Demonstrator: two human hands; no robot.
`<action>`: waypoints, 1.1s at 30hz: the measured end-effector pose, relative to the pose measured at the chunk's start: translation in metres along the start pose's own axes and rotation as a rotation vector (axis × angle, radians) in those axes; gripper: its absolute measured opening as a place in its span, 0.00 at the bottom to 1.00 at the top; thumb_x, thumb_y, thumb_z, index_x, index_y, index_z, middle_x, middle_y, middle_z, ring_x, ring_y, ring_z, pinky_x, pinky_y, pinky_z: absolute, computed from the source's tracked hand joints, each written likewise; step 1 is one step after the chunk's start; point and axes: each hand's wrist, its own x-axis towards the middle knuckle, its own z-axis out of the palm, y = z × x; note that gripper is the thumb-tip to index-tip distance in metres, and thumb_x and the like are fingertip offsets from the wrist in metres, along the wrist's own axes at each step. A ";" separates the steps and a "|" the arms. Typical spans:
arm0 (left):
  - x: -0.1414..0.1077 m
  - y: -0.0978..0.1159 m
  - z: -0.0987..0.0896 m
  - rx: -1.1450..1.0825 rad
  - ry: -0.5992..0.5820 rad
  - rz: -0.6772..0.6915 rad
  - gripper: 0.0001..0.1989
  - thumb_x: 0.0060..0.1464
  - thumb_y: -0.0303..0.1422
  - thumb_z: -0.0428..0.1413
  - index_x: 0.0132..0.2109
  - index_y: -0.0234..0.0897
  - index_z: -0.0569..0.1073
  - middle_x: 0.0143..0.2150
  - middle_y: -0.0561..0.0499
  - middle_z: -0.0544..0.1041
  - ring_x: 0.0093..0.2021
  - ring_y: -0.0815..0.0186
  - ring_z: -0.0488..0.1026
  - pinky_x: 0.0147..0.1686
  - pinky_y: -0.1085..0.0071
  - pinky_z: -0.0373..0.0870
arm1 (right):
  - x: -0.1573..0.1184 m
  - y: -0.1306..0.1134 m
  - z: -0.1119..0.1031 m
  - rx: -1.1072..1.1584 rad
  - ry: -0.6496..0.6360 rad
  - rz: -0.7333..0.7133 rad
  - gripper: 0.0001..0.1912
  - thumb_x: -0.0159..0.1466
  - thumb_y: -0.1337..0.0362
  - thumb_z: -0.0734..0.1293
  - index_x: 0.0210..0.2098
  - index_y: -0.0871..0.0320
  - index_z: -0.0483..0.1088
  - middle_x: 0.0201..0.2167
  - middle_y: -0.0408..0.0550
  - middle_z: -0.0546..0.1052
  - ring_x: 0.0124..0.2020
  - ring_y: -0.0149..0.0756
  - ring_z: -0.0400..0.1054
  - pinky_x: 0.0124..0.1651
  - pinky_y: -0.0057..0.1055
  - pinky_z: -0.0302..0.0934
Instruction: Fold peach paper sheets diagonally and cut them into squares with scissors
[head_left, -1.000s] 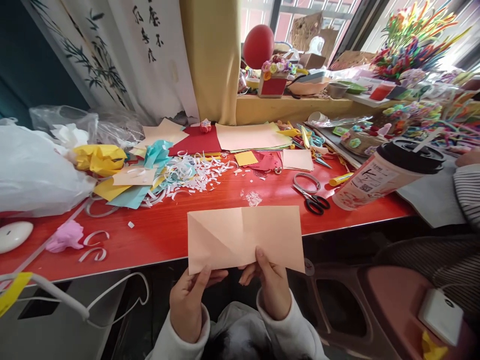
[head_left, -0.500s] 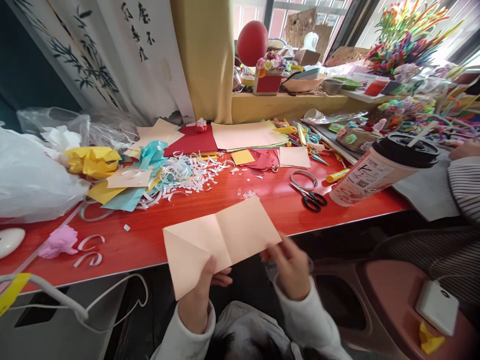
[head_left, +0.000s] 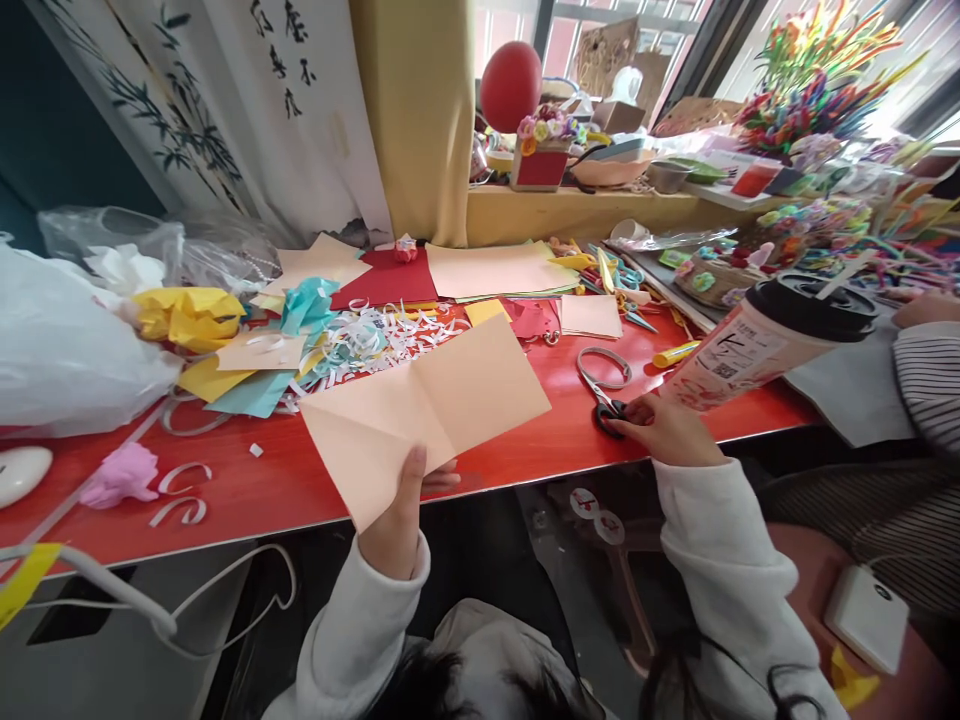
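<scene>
My left hand (head_left: 405,505) grips a creased, peach-coloured sheet of paper (head_left: 484,385) by its lower edge, thumb on top and fingers beneath. Fold lines cross the sheet, which is held up over the front edge of the table. Over on the right, my right hand (head_left: 670,428) has its fingers closed on the black handles of a pair of scissors (head_left: 600,392). The scissors lie on the red table (head_left: 517,450), their blades pointing away to the left. A grey ring-shaped band (head_left: 619,368) lies against the blades.
A lidded drink cup (head_left: 739,345) stands right of the scissors, beside a yellow marker (head_left: 675,354). White paper shreds (head_left: 367,335), coloured sheets and a plastic bag (head_left: 75,350) cover the back and left. A co-worker's striped sleeve (head_left: 930,375) is at far right.
My right hand has let go of the paper's right end and moved right to the scissors. My left hand has carried the sheet slightly up and left.
</scene>
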 end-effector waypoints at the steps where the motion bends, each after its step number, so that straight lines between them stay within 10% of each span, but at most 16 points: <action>1: 0.002 0.002 0.001 -0.009 0.004 0.012 0.15 0.48 0.39 0.56 0.36 0.28 0.72 0.24 0.49 0.77 0.22 0.63 0.75 0.23 0.69 0.75 | -0.008 -0.007 0.000 0.094 -0.027 0.002 0.19 0.45 0.52 0.71 0.30 0.59 0.69 0.21 0.46 0.72 0.23 0.35 0.66 0.24 0.29 0.55; 7: 0.015 0.001 0.000 -0.019 -0.055 0.019 0.19 0.49 0.42 0.55 0.40 0.28 0.71 0.25 0.47 0.78 0.24 0.62 0.76 0.23 0.70 0.75 | -0.054 -0.050 0.013 1.044 -0.437 0.014 0.37 0.49 0.56 0.69 0.56 0.54 0.56 0.31 0.44 0.73 0.14 0.24 0.61 0.13 0.21 0.47; 13: 0.027 -0.008 -0.003 -0.021 -0.116 -0.005 0.21 0.50 0.43 0.53 0.44 0.29 0.70 0.31 0.44 0.78 0.28 0.61 0.77 0.27 0.70 0.76 | -0.078 -0.074 0.034 1.400 -0.618 -0.138 0.36 0.45 0.53 0.73 0.51 0.54 0.61 0.26 0.40 0.69 0.13 0.18 0.47 0.12 0.19 0.39; 17: 0.026 -0.008 -0.005 -0.029 -0.135 0.002 0.20 0.51 0.43 0.52 0.42 0.29 0.70 0.29 0.46 0.78 0.25 0.63 0.76 0.27 0.70 0.75 | -0.102 -0.090 0.049 1.393 -0.808 -0.318 0.40 0.42 0.37 0.67 0.47 0.55 0.63 0.29 0.45 0.68 0.21 0.25 0.54 0.16 0.20 0.46; 24: 0.011 0.007 -0.007 -0.017 -0.192 0.080 0.17 0.54 0.39 0.49 0.23 0.34 0.70 0.17 0.52 0.71 0.15 0.72 0.65 0.17 0.74 0.64 | -0.125 -0.123 0.034 0.887 -0.740 -0.365 0.32 0.50 0.43 0.67 0.45 0.59 0.67 0.27 0.44 0.69 0.23 0.27 0.56 0.26 0.26 0.53; 33: -0.002 0.007 -0.005 0.069 -0.181 0.090 0.22 0.54 0.38 0.49 0.14 0.37 0.60 0.12 0.56 0.59 0.14 0.74 0.56 0.16 0.72 0.51 | -0.122 -0.138 0.035 0.923 -0.667 -0.402 0.43 0.44 0.33 0.62 0.42 0.65 0.69 0.25 0.46 0.66 0.25 0.30 0.56 0.28 0.28 0.52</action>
